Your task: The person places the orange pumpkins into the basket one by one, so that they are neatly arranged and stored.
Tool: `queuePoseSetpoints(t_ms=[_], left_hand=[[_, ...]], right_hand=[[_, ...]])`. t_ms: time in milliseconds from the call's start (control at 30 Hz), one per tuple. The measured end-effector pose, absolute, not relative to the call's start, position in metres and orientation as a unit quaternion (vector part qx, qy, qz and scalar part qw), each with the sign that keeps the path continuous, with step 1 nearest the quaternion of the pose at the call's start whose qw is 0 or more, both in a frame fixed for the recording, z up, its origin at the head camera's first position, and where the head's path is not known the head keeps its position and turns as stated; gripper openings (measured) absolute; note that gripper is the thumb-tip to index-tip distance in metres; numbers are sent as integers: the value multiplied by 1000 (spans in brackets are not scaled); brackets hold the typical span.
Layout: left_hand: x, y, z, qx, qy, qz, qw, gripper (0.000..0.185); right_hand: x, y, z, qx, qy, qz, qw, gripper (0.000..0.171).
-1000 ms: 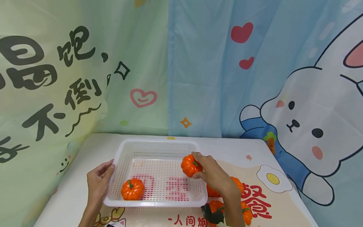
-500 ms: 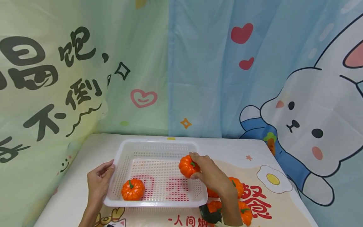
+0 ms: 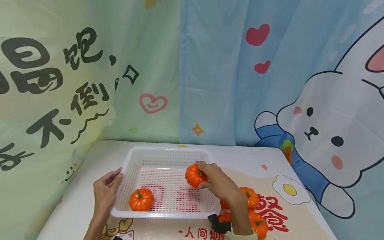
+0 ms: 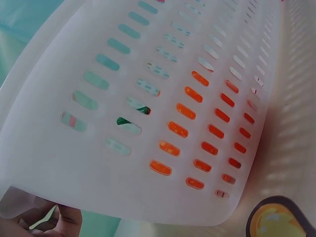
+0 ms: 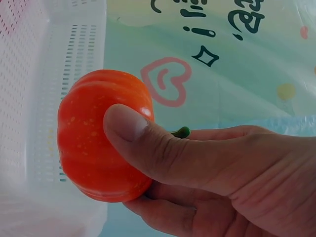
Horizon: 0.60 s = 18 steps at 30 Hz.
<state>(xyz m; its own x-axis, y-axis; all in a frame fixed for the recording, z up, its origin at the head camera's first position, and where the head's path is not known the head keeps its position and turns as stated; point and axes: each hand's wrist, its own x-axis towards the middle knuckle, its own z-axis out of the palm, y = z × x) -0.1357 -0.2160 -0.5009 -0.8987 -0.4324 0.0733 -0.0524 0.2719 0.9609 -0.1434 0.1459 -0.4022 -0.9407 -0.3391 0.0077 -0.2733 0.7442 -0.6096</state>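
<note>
My right hand (image 3: pixel 216 181) grips a small orange pumpkin (image 3: pixel 194 176) with a green stem, over the right side of a white plastic basket (image 3: pixel 165 215). In the right wrist view the thumb presses on the pumpkin's (image 5: pixel 94 138) ribbed side while the fingers wrap behind it. At the basket's left rim, my left hand (image 3: pixel 105 188) holds the edge between thumb and fingers. Its fingers (image 4: pixel 69 222) show below the rim in the left wrist view. Inside the basket, at the front left, sits another pumpkin (image 3: pixel 141 200); its orange shows through the side slots.
Several more pumpkins, one of them at the front (image 3: pixel 258 225), lie right of the basket, partly behind the right forearm. A dark band (image 3: pixel 219 225) shows near that wrist. The table (image 3: pixel 240 156) has a printed cover, and a patterned curtain (image 3: pixel 207 83) hangs behind.
My right hand has carried the pumpkin a little left and inward over the basket. My left hand stays at the rim, and the pumpkin in the basket keeps its place.
</note>
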Motion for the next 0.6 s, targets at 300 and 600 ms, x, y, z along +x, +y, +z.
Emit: queuePoseSetpoints(t_ms=[300,600], left_hand=[[-136,-215,-500,160,-783,-578,165,33],[-136,-215,-500,157,-780,-585,159,34]], right_hand=[[-149,140,-402,-217,923,-314,56,74],[-151,135,-402,-244,916,-312,59,69]])
